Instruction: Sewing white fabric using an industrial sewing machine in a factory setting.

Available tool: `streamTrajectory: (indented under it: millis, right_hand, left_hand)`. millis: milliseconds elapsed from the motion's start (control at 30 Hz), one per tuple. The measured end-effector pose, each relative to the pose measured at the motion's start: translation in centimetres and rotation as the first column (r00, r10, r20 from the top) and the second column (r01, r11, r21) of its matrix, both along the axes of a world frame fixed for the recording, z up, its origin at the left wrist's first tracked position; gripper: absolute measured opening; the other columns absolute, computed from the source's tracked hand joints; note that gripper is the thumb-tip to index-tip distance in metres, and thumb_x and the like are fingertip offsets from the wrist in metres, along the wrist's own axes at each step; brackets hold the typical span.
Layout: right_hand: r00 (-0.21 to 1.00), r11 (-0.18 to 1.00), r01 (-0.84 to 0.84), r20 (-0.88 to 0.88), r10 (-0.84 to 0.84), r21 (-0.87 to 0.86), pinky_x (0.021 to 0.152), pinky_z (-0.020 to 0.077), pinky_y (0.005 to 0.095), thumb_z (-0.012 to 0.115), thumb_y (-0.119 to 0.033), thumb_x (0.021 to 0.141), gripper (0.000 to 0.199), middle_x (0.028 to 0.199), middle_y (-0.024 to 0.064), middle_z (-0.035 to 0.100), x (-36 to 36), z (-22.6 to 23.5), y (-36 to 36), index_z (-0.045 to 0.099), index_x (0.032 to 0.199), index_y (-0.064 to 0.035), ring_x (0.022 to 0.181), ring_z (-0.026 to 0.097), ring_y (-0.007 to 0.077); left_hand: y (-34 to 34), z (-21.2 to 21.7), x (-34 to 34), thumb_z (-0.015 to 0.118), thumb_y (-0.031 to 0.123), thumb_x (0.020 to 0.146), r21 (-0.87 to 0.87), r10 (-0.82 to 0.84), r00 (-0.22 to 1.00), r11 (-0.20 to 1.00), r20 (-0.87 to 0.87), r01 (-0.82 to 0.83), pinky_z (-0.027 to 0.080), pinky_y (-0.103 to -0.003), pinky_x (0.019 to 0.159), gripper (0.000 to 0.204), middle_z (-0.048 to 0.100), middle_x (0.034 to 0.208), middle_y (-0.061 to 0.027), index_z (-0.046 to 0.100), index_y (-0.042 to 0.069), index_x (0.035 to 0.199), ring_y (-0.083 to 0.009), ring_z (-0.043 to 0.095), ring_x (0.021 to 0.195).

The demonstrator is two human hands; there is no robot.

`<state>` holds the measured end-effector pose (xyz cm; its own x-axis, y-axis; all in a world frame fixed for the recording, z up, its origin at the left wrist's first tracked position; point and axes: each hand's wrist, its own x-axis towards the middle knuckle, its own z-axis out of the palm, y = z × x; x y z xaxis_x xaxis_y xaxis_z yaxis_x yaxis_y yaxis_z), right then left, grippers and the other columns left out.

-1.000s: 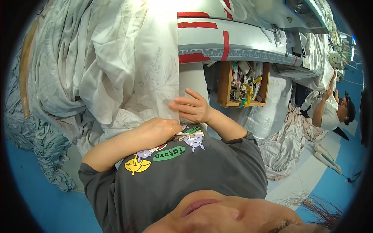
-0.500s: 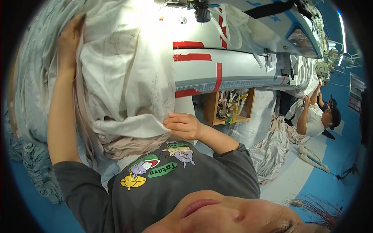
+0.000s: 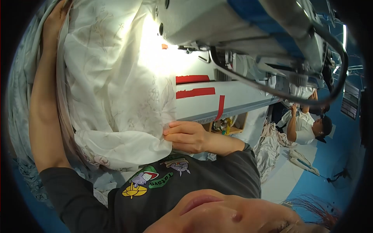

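A wide white fabric point(image 3: 116, 93) with faint line drawings of flowers spreads over the work surface and hangs down in front of me. My right hand point(image 3: 188, 136) pinches its right edge near a folded-over flap, thumb and fingers pressed together. Far off at the upper left, my left hand point(image 3: 53, 23) reaches along the fabric's other side, its fingers closed on the cloth and partly hidden in the folds. Close above, to the right of the cloth, looms a sewing machine point(image 3: 233, 27), its lamp brightly lighting the fabric.
Red tape strips point(image 3: 196, 93) mark the pale machine table point(image 3: 241, 97), which has a ruler along its front edge. Under it hangs a wooden drawer point(image 3: 237, 125) of small items. A black cable point(image 3: 272, 93) loops at right. Farther right, a co-worker point(image 3: 305, 130) handles pale cloth.
The view has shifted, bringing the sewing machine much larger into the upper right. My left hand has gone farther up and left along the cloth; my right hand still pinches the edge.
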<state>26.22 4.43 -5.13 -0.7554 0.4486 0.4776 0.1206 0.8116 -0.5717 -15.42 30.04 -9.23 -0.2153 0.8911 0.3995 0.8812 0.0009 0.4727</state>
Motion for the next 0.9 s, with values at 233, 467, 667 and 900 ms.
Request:
streamTrajectory:
  millis: [233,467,667,900]
  right_hand:
    - [0.999,0.992,0.010,0.053,-0.003,-0.127,0.084,0.0564,0.0382,0.064,-0.001,0.071,0.004,0.092,0.0107,0.065,-0.7,1.8,1.9,0.063,0.074,0.0015,0.092,0.066,0.0252]
    - [0.991,0.996,0.015,0.137,-0.003,-0.089,0.087,0.0547,0.0355,0.066,-0.006,0.071,0.009,0.093,0.0076,0.066,-1.7,4.2,3.6,0.063,0.078,-0.0016,0.094,0.065,0.0220]
    - [0.996,0.971,0.093,0.012,-0.093,-0.219,0.091,0.0518,0.0370,0.068,-0.006,0.076,0.007,0.095,0.0048,0.066,-0.6,4.3,4.0,0.066,0.081,-0.0037,0.098,0.064,0.0200]
    - [0.992,0.983,0.125,0.005,-0.126,-0.137,0.082,0.0511,0.0347,0.072,-0.001,0.061,0.023,0.095,0.0028,0.067,-0.9,2.1,9.7,0.067,0.082,-0.0071,0.093,0.065,0.0213]
  left_hand:
    - [4.2,-0.5,-1.8,0.051,0.032,0.096,0.235,-0.217,0.976,0.949,0.012,0.209,0.048,-0.046,0.061,0.046,0.061,0.076,-0.0297,0.057,-0.006,0.072,-0.0433,0.057,0.065]
    - [10.3,0.7,-4.8,0.054,0.031,0.094,0.329,-0.162,0.956,0.913,-0.246,0.240,0.048,-0.046,0.061,0.045,0.059,0.070,-0.0283,0.056,-0.007,0.071,-0.0438,0.056,0.063]
    - [15.2,4.6,-3.9,0.057,0.033,0.093,0.360,-0.326,0.933,0.861,-0.153,0.360,0.046,-0.047,0.060,0.047,0.055,0.065,-0.0280,0.056,-0.008,0.069,-0.0443,0.052,0.060]
    - [8.5,2.0,-7.3,0.054,0.027,0.094,0.753,-0.494,0.868,0.555,-0.044,0.354,0.046,-0.046,0.064,0.042,0.059,0.070,-0.0276,0.058,-0.010,0.074,-0.0433,0.054,0.065]
